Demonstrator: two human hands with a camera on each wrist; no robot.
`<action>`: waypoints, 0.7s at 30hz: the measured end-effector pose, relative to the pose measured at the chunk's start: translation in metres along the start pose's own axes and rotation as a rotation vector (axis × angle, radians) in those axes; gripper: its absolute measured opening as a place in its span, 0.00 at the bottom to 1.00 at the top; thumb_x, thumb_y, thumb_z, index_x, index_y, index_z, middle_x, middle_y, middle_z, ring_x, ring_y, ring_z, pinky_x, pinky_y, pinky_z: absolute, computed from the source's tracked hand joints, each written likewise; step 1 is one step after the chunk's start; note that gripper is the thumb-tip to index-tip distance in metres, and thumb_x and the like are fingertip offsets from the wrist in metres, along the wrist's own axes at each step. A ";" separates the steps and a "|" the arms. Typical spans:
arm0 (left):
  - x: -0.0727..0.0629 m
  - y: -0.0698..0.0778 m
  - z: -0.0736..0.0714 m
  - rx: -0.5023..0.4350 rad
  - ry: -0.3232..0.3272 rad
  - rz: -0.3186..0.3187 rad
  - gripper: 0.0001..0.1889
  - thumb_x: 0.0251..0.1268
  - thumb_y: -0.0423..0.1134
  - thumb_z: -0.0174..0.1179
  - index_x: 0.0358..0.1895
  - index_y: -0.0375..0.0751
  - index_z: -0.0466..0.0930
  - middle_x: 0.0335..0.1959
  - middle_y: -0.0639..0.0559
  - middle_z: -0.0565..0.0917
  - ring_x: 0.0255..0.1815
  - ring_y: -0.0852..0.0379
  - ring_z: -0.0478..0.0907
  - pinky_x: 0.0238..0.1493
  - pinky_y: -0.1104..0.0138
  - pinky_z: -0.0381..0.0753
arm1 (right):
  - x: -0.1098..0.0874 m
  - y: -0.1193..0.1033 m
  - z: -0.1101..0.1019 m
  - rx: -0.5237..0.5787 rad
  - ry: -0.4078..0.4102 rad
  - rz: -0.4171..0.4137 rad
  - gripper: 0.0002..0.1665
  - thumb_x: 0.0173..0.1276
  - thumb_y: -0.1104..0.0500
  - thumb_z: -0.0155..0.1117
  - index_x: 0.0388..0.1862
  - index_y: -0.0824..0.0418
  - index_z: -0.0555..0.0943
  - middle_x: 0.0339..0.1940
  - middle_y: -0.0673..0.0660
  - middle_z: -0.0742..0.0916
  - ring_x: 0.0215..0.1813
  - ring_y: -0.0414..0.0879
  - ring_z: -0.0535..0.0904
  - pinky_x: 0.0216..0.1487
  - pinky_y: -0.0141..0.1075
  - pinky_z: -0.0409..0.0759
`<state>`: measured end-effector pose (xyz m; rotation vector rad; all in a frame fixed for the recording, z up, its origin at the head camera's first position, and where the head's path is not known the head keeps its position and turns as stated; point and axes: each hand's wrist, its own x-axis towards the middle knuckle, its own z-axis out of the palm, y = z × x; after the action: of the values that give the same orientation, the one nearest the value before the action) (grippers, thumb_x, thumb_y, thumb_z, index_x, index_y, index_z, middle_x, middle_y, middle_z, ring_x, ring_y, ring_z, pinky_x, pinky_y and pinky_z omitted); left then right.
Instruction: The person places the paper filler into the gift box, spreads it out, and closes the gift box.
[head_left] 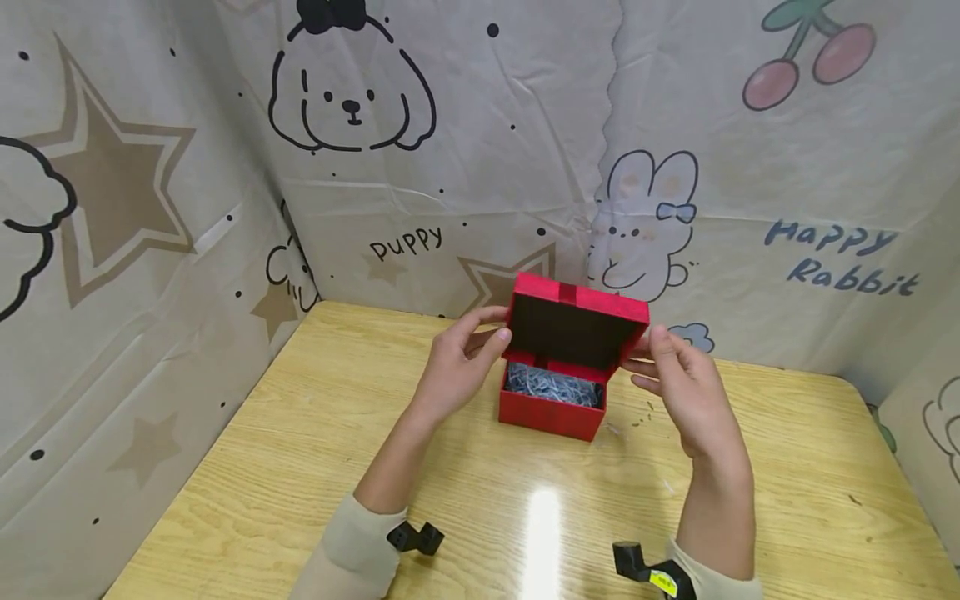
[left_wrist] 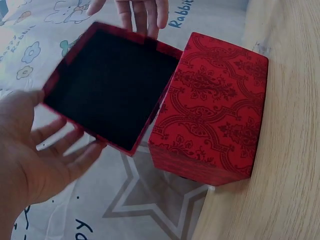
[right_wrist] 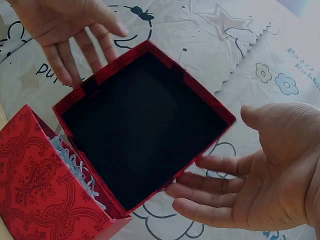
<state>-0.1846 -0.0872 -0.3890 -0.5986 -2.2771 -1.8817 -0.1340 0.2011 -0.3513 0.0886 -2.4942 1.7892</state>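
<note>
At the far middle of the table (head_left: 315, 467), you are steadying the lid (head_left: 573, 329) above the red box (head_left: 551, 412) with left hand (head_left: 457, 367) and right hand (head_left: 686, 387) spread wide, fingers straight, gripping nothing, so the lid is likely risking a slip onto the paper shreds (head_left: 553, 385).

Both forearms reach forward from the near edge of the desk (head_left: 315, 467) toward its middle, bare from pale sleeve cuffs onward. The left hand (head_left: 457, 367) is raised, palm turned inward to the right, fingers (left_wrist: 75, 150) straight and spread, thumb forward. The right hand (head_left: 686, 387) mirrors it, palm facing left, fingers (right_wrist: 210, 187) extended and slightly apart, thumb up. Neither grip is curled; both hands stand well apart, facing each other.
</note>
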 end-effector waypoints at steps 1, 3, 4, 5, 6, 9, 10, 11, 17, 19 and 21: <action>0.000 0.001 0.000 -0.003 -0.016 0.012 0.18 0.80 0.41 0.63 0.66 0.44 0.80 0.66 0.50 0.82 0.65 0.49 0.83 0.65 0.57 0.82 | 0.000 0.000 0.000 0.002 0.003 0.004 0.39 0.87 0.38 0.42 0.68 0.73 0.74 0.67 0.69 0.81 0.64 0.59 0.83 0.57 0.28 0.83; -0.001 0.002 0.001 -0.008 -0.048 0.031 0.18 0.79 0.41 0.64 0.65 0.42 0.79 0.66 0.48 0.81 0.68 0.47 0.81 0.66 0.56 0.80 | 0.000 0.001 -0.001 0.010 -0.004 0.010 0.37 0.87 0.40 0.43 0.70 0.72 0.71 0.67 0.70 0.80 0.64 0.58 0.82 0.60 0.32 0.83; -0.001 0.002 0.001 -0.008 -0.059 0.039 0.18 0.78 0.41 0.65 0.65 0.41 0.79 0.66 0.47 0.80 0.69 0.47 0.80 0.67 0.55 0.80 | -0.001 0.001 -0.002 0.003 -0.008 0.011 0.36 0.87 0.40 0.45 0.74 0.70 0.69 0.67 0.70 0.79 0.64 0.59 0.82 0.62 0.35 0.83; -0.001 0.003 0.001 -0.005 -0.065 0.046 0.19 0.78 0.41 0.65 0.65 0.41 0.78 0.66 0.46 0.80 0.70 0.46 0.79 0.68 0.54 0.79 | -0.001 0.001 -0.003 -0.011 -0.017 0.011 0.36 0.87 0.41 0.47 0.77 0.67 0.66 0.66 0.70 0.79 0.64 0.60 0.83 0.64 0.39 0.82; -0.001 0.003 0.001 -0.006 -0.069 0.052 0.20 0.77 0.41 0.66 0.66 0.41 0.76 0.67 0.46 0.79 0.70 0.46 0.79 0.69 0.53 0.78 | -0.002 0.002 -0.003 -0.026 -0.032 0.010 0.36 0.86 0.41 0.49 0.80 0.63 0.65 0.64 0.70 0.79 0.64 0.61 0.83 0.66 0.44 0.81; -0.001 0.001 0.001 0.010 -0.066 0.086 0.24 0.77 0.42 0.66 0.71 0.44 0.73 0.68 0.46 0.77 0.72 0.45 0.77 0.71 0.52 0.76 | -0.002 0.003 -0.003 -0.084 -0.081 -0.011 0.38 0.84 0.42 0.56 0.86 0.53 0.62 0.61 0.68 0.78 0.65 0.64 0.82 0.68 0.56 0.78; -0.001 0.000 0.001 0.024 -0.063 0.099 0.26 0.77 0.43 0.66 0.73 0.46 0.71 0.69 0.47 0.76 0.72 0.45 0.77 0.71 0.53 0.76 | -0.003 0.003 -0.003 -0.104 -0.092 -0.021 0.38 0.83 0.43 0.58 0.86 0.50 0.62 0.61 0.67 0.77 0.65 0.64 0.82 0.66 0.57 0.78; -0.001 -0.001 0.001 0.046 -0.061 0.112 0.29 0.77 0.44 0.66 0.76 0.49 0.70 0.71 0.49 0.75 0.73 0.45 0.76 0.72 0.53 0.75 | -0.003 0.004 -0.003 -0.116 -0.103 -0.028 0.38 0.82 0.43 0.61 0.85 0.50 0.65 0.62 0.66 0.78 0.65 0.64 0.82 0.64 0.56 0.78; 0.000 -0.007 0.002 0.209 -0.084 0.115 0.29 0.76 0.48 0.67 0.77 0.55 0.72 0.74 0.58 0.74 0.72 0.49 0.76 0.73 0.55 0.74 | 0.001 0.009 0.000 -0.135 -0.119 -0.053 0.35 0.75 0.51 0.73 0.76 0.57 0.75 0.68 0.64 0.79 0.66 0.64 0.82 0.55 0.42 0.86; 0.001 -0.010 0.002 0.251 -0.099 0.098 0.27 0.74 0.47 0.69 0.73 0.54 0.75 0.72 0.58 0.78 0.72 0.52 0.77 0.73 0.55 0.74 | 0.003 0.014 0.001 -0.145 -0.127 -0.047 0.36 0.72 0.54 0.76 0.74 0.59 0.75 0.69 0.64 0.79 0.68 0.66 0.80 0.58 0.44 0.86; 0.001 -0.013 0.003 0.299 -0.111 0.078 0.26 0.72 0.44 0.72 0.70 0.52 0.78 0.70 0.55 0.80 0.72 0.53 0.76 0.73 0.55 0.74 | 0.007 0.021 0.002 -0.167 -0.135 -0.043 0.36 0.69 0.56 0.79 0.72 0.61 0.75 0.71 0.64 0.78 0.71 0.69 0.77 0.63 0.49 0.83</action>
<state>-0.1903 -0.0856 -0.4012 -0.7494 -2.4975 -1.4673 -0.1425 0.2062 -0.3707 0.2590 -2.7012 1.6019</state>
